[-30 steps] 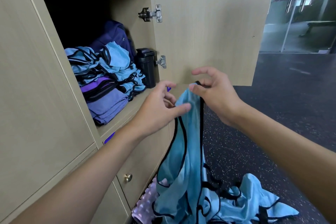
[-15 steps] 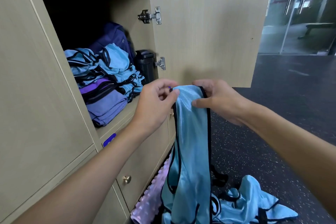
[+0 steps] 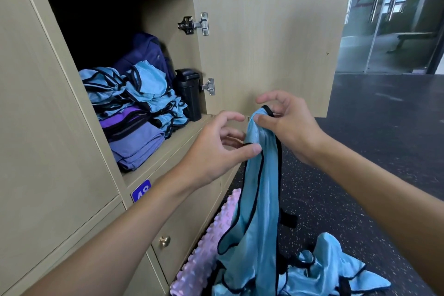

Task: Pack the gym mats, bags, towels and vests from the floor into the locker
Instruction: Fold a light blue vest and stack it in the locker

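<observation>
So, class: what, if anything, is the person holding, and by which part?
A blue vest, hanging down. The right hand pinches its top end; the left hand pinches the black-trimmed edge just below.

You get bright, even daylight, most of it coming from the glass doors (image 3: 394, 19) at upper right, which look washed out and hazy. The back of the open locker (image 3: 165, 14) drops into deep shadow, so you cannot read its rear wall. The locker door (image 3: 276, 43) is lit flatly, with soft shadows only, and the blue vest (image 3: 264, 187) carries a faint sheen. Your wide lens bows straight edges near the frame borders; the centre is sharp.
</observation>
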Tool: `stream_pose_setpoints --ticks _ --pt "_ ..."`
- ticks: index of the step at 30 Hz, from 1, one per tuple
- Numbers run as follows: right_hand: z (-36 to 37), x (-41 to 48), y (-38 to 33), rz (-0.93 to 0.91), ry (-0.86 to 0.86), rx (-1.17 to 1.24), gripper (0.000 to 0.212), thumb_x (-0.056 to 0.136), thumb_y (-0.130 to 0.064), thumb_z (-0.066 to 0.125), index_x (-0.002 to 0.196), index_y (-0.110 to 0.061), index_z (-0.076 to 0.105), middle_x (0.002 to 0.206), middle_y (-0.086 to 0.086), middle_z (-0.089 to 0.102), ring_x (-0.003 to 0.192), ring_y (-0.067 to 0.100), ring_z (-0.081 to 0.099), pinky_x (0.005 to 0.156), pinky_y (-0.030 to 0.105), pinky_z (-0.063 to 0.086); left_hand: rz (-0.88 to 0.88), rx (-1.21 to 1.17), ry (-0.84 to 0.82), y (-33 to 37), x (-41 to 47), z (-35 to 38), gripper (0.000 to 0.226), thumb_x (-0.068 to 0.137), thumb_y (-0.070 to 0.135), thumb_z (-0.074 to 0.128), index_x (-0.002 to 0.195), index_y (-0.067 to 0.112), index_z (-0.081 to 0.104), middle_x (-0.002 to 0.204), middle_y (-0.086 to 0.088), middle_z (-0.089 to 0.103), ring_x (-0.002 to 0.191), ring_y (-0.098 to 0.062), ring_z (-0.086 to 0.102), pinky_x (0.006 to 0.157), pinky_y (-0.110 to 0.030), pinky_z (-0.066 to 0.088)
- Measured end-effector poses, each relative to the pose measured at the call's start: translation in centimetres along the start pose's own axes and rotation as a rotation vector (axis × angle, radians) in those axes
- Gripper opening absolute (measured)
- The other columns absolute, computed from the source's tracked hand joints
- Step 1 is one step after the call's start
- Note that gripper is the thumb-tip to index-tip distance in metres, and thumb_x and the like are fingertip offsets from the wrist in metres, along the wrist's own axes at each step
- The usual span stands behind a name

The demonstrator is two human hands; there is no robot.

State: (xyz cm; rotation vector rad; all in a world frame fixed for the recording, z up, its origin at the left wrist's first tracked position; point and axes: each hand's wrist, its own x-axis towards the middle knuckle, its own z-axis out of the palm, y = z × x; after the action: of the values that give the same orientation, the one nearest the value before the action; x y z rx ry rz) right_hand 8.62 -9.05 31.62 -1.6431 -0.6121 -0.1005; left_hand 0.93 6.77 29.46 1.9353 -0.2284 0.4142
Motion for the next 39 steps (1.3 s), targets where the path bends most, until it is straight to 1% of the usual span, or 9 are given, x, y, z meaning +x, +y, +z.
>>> stream_pose_setpoints --ticks 7,14,18,22,25,29,32,35,39 --pt "-0.1 0.2 0.4 0.005 0.016 -0.003 0.024 0.086 -0.008 0.075 0.102 -0.022 0.064 0.089 0.022 0.070 0.070 0.018 0.061 0.073 0.034 0.051 0.106 0.026 0.065 0.3 0.1 0.3 0.027 0.085 0.003 0.075 0.097 0.017 0.056 0.085 -0.009 0.071 0.074 -0.015 0.064 0.070 -0.027 0.052" --pt "0.0 0.2 0.5 0.011 -0.001 0.030 0.023 0.089 -0.010 0.072 0.101 -0.027 0.062 0.086 0.016 0.071 0.075 0.018 0.065 0.081 0.037 0.053 0.185 0.183 -0.090 0.1 0.2 0.1 0.018 0.085 0.019 0.071 0.098 0.031 0.068 0.095 0.002 0.068 0.081 -0.022 0.067 0.077 -0.035 0.056" --pt "0.0 0.2 0.5 0.031 -0.037 0.059 0.022 0.092 -0.010 0.069 0.106 -0.025 0.062 0.074 0.002 0.066 0.069 0.012 0.061 0.077 0.030 0.049 0.181 0.396 -0.157 0.5 0.2 -0.3 0.026 0.091 0.020 0.071 0.113 0.034 0.072 0.100 0.005 0.069 0.077 -0.014 0.058 0.069 -0.012 0.041" --pt "-0.1 0.1 0.3 0.038 -0.061 0.082 0.024 0.093 -0.009 0.067 0.111 -0.023 0.061 0.077 0.006 0.065 0.071 0.015 0.061 0.079 0.032 0.051 0.181 0.472 -0.210 0.9 0.2 -0.8 0.035 0.094 0.018 0.066 0.124 0.037 0.067 0.106 0.008 0.071 0.080 -0.018 0.059 0.080 -0.024 0.049" --pt "0.0 0.1 0.4 0.043 -0.084 0.100 0.026 0.092 -0.007 0.067 0.112 -0.023 0.061 0.080 0.011 0.066 0.074 0.017 0.061 0.083 0.036 0.051 0.225 0.509 -0.246 1.0 0.2 -1.1 0.043 0.095 0.010 0.063 0.129 0.036 0.064 0.099 0.004 0.072 0.080 -0.012 0.059 0.072 -0.009 0.040" --pt "-0.1 0.1 0.4 0.049 -0.110 0.101 0.026 0.091 -0.008 0.068 0.114 -0.021 0.062 0.088 0.018 0.067 0.080 0.022 0.062 0.091 0.041 0.053 0.400 0.650 -0.269 0.7 0.4 -1.4 0.033 0.092 0.000 0.065 0.121 0.014 0.072 0.117 0.004 0.071 0.100 -0.003 0.059 0.081 -0.002 0.036" --pt "-0.2 0.1 0.6 0.057 -0.112 0.104 0.023 0.092 -0.008 0.068 0.111 -0.020 0.063 0.085 0.016 0.064 0.077 0.022 0.059 0.083 0.035 0.051 0.537 0.721 -0.218 0.4 0.6 -1.5 0.025 0.085 -0.001 0.070 0.108 0.007 0.075 0.104 0.000 0.073 0.091 0.005 0.054 0.080 0.004 0.031" --pt "-0.3 0.1 0.9 0.091 -0.102 0.106 0.021 0.093 -0.007 0.066 0.108 -0.021 0.063 0.085 0.012 0.063 0.076 0.019 0.057 0.077 0.029 0.048 0.527 0.680 -0.177 0.5 0.8 -1.5 0.017 0.085 0.006 0.071 0.100 0.009 0.077 0.091 0.002 0.072 0.081 -0.004 0.059 0.075 -0.009 0.042" --pt "0.1 -0.2 1.4 0.107 -0.108 0.046 0.020 0.093 -0.006 0.066 0.105 -0.022 0.062 0.087 0.005 0.067 0.075 0.014 0.057 0.070 0.024 0.045 0.390 0.533 -0.166 1.1 0.6 -1.0 0.017 0.085 0.002 0.073 0.100 0.009 0.077 0.083 0.011 0.067 0.073 0.003 0.060 0.074 -0.020 0.051"
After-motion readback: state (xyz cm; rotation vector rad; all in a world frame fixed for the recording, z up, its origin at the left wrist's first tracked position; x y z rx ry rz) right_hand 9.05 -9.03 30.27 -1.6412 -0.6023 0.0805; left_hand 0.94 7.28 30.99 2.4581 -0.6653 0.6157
